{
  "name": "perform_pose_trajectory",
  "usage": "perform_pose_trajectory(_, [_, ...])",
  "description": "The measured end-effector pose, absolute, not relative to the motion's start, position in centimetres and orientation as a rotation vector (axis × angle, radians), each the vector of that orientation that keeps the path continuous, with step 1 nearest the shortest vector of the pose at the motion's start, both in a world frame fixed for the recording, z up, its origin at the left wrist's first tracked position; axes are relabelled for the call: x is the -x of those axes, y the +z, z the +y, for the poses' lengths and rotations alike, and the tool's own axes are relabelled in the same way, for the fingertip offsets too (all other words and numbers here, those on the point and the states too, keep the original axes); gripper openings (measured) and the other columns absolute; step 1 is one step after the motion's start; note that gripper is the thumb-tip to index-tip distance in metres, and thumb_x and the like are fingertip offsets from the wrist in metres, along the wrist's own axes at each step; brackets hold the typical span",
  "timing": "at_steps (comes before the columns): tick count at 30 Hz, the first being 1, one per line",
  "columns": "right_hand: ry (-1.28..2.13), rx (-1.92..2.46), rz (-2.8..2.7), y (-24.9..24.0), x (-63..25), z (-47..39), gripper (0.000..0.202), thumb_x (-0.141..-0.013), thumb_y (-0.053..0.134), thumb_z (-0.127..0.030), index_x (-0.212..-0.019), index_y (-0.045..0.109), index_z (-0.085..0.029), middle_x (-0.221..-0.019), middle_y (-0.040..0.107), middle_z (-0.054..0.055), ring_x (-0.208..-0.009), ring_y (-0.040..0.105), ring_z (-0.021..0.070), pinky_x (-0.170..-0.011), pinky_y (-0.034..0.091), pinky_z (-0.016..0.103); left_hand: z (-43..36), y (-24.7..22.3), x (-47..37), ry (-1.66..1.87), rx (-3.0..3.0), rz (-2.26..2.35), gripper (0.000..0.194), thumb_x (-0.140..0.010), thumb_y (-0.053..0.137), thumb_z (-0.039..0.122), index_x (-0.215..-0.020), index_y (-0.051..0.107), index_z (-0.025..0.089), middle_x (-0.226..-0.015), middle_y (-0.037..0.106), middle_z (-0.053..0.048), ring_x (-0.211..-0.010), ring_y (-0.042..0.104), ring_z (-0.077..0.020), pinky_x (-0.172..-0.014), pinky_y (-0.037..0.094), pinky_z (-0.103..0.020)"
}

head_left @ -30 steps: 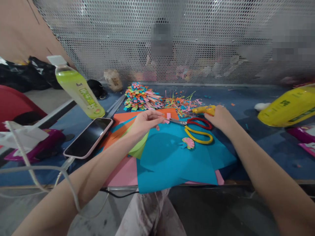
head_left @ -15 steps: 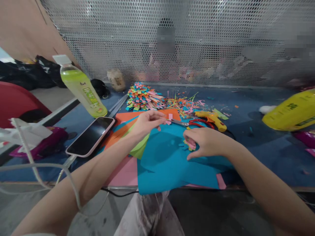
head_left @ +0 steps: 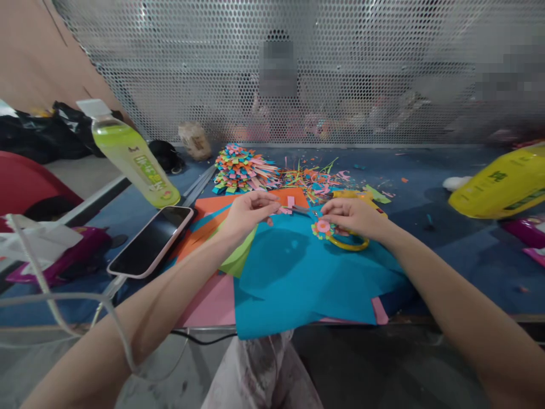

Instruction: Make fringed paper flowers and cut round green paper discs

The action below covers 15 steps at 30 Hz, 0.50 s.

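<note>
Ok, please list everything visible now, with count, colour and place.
paper flower: 1, multicoloured, in right hand
scissors: 1, yellow handle, by right hand
glue gun: 1, yellow, right
paper sheets: several, blue, orange, green, pink, centre
paper heap: 1, multicoloured, back
scraps: many, multicoloured, beside heap
phone: 1, black, left
cable: 1 or more, white, left
bottle: 1, green, left
sticks: several, clear, beside bottle
container: 1, yellow, right
small item: 1, white, right
packs: 2, purple, both sides
wrapped item: 1, beige, back
dark item: 1, black, back
tabletop: 1, blue, beneath
cord: 1, black, below tabletop
panel: 1, grey, back
bags: several, black, left
chair: 1, red, left
trousers: 1, pale, below tabletop
left hand: 1, bare, centre
right hand: 1, bare, centre
</note>
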State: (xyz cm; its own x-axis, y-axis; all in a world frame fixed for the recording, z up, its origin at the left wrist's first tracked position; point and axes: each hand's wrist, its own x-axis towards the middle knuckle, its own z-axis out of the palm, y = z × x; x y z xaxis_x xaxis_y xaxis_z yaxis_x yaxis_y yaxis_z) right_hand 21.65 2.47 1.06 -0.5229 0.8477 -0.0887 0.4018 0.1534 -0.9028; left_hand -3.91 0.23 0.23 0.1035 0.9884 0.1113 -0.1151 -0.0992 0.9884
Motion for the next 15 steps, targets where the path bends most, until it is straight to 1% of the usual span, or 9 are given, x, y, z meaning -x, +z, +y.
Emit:
perform_pose_trajectory(2, [1.533, 1.186, -1.791, 0.9, -21.3, 2.4, 0.032, -0.07, 0.069, -0.038, -0.092, 0.056, -0.02, -0.062, 0.062, -0.002, -0.04, 0.05, 0.0095, -0.041, 0.038, 0.025, 0.3, 0.2, 3.9, 1.259, -1.262, 0.989, 0.036, -0.058, 0.08, 0.032, -0.084, 0.065, 0.012, -0.072, 0.068, -0.004, -0.066, 0.062, -0.013, -0.051, 0.045, -0.022])
perform_pose_trajectory(5, [1.717, 1.136, -1.628, 1.2, -20.7, 1.8, 0.04, -0.065, 0.076, -0.031, -0.1, 0.058, -0.02, -0.081, 0.068, 0.003, -0.057, 0.063, 0.014, -0.048, 0.049, 0.026, 0.4, 0.0, 3.9, 1.268, -1.266, 0.997, 0.035, -0.059, 0.079, 0.031, -0.084, 0.064, 0.012, -0.072, 0.068, -0.004, -0.065, 0.063, -0.0129, -0.05, 0.045, -0.022])
perform_pose_trajectory(8, [1.795, 1.106, -1.554, 1.5, -20.5, 1.3, 0.036, -0.064, 0.078, -0.026, -0.095, 0.061, -0.02, -0.087, 0.068, 0.004, -0.071, 0.068, 0.0176, -0.058, 0.056, 0.029, 0.5, -0.1, 3.9, 1.276, -1.255, 1.001, 0.033, -0.061, 0.078, 0.029, -0.084, 0.064, 0.012, -0.073, 0.068, -0.005, -0.065, 0.063, -0.0127, -0.05, 0.046, -0.022])
perform_pose_trajectory(12, [1.781, 1.105, -1.512, 1.7, -20.4, 1.1, 0.029, -0.062, 0.079, -0.025, -0.084, 0.062, -0.018, -0.084, 0.068, 0.004, -0.074, 0.069, 0.0197, -0.057, 0.056, 0.029, 0.4, 0.1, 3.8, 1.284, -1.265, 0.989, 0.032, -0.062, 0.078, 0.028, -0.085, 0.064, 0.012, -0.073, 0.069, -0.005, -0.065, 0.063, -0.0127, -0.049, 0.046, -0.021])
perform_pose_trajectory(15, [1.777, 1.065, -1.533, 1.5, -20.3, 1.2, 0.026, -0.061, 0.08, -0.028, -0.079, 0.063, -0.018, -0.086, 0.07, 0.005, -0.076, 0.068, 0.0179, -0.063, 0.056, 0.03, 0.2, 0.3, 3.7, 1.283, -1.268, 0.995, 0.033, -0.06, 0.079, 0.029, -0.084, 0.064, 0.012, -0.071, 0.068, -0.005, -0.066, 0.064, -0.0134, -0.049, 0.047, -0.021])
